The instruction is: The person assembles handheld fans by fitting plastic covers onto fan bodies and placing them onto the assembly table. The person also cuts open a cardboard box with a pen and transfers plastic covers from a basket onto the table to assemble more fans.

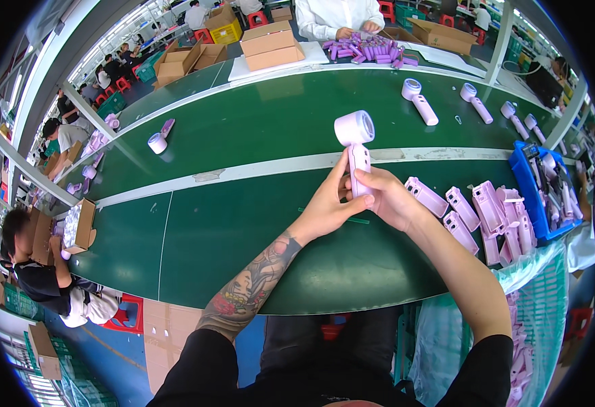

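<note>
While the pink handheld fan [355, 146] is held upright above the green counter [243, 230], its handle is gripped by left hand [326, 207] and right hand [387, 197]; fingers closed around it; head best kept steady, handle seam pressed evenly.

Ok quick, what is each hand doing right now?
Left hand: closed on the handle of the pink handheld fan.
Right hand: closed on the same handle, lower down.
</note>
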### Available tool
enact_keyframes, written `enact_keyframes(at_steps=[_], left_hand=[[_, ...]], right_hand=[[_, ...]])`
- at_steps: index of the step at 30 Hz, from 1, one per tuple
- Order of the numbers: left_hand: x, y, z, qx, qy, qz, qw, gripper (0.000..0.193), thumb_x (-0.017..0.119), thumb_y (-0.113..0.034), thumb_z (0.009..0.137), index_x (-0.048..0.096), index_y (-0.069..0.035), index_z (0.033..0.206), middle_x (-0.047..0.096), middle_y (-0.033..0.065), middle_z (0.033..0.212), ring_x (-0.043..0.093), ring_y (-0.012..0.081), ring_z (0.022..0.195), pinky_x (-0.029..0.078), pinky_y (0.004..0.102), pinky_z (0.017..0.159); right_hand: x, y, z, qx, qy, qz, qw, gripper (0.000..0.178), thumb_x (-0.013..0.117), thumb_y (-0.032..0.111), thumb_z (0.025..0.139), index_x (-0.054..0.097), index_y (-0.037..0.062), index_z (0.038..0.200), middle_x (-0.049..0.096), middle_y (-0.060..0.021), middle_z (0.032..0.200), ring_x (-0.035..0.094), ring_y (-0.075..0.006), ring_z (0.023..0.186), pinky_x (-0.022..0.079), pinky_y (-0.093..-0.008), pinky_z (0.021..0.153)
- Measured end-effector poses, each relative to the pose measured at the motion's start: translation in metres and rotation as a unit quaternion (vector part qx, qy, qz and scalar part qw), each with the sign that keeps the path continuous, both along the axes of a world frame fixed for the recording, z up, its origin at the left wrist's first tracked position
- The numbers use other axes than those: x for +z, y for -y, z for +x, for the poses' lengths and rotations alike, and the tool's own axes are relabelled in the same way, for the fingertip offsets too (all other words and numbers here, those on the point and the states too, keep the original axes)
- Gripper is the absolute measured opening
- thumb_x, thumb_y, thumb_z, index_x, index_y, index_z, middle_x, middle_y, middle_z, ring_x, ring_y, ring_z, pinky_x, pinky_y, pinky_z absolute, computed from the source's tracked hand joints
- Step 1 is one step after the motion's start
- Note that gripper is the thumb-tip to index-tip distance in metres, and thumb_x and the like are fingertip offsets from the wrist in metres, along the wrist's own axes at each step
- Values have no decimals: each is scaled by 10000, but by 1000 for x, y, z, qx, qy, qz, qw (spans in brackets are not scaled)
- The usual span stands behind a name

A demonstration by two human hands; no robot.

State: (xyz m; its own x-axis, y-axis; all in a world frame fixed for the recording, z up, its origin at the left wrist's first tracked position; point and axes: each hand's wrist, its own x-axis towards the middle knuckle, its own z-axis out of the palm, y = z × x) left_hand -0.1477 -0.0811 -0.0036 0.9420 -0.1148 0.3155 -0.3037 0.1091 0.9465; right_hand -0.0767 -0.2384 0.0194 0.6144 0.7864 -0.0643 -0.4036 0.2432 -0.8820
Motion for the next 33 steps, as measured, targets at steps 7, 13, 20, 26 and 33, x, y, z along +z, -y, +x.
enact_keyframes(at_steps=[7, 13, 20, 26, 33], left_hand=[[10, 1, -8, 78, 41, 115, 989, 894, 663, -62, 914, 109, -43, 1616, 458, 215, 1455, 569, 255, 1194, 479, 325, 990], [3, -16, 4, 49, 14, 12, 999, 715, 662, -75, 926, 314, -14, 1548, 550, 203, 1334, 619, 230, 1079, 504, 319, 946], [-20, -68, 20, 229, -20, -10, 973, 287, 606, -93, 988, 578, 14, 1253, 671, 133, 1082, 647, 190, 925, 530, 302, 863], [-42, -77, 36, 313, -16, -32, 949, 207, 628, -108, 968, 617, 3, 1142, 684, 106, 974, 651, 204, 808, 544, 301, 776], [-54, -165, 41, 533, 45, 150, 832, 275, 630, -159, 949, 621, 9, 1166, 675, 148, 1011, 651, 276, 909, 537, 365, 863]], right_hand=[[13, -5, -8, -39, 139, -56, 988, 388, 664, 280, 967, 581, -37, 1175, 671, -115, 978, 661, -177, 866, 523, -281, 770], [11, -1, -3, -66, 84, -80, 991, 386, 674, 321, 968, 584, 11, 1178, 664, -96, 948, 639, -135, 818, 502, -253, 718], [6, 23, 48, -3, -34, -81, 996, 470, 666, 324, 985, 548, -33, 1268, 673, -150, 999, 647, -139, 858, 513, -241, 746], [-9, 31, 63, -211, 141, -152, 955, 552, 647, 278, 984, 480, -85, 1365, 605, -240, 1222, 636, -282, 1106, 525, -337, 932], [23, 54, 22, -18, 590, -609, 530, 612, 644, 166, 844, 504, 71, 1432, 499, -215, 1420, 589, -413, 1167, 466, -427, 1034]])
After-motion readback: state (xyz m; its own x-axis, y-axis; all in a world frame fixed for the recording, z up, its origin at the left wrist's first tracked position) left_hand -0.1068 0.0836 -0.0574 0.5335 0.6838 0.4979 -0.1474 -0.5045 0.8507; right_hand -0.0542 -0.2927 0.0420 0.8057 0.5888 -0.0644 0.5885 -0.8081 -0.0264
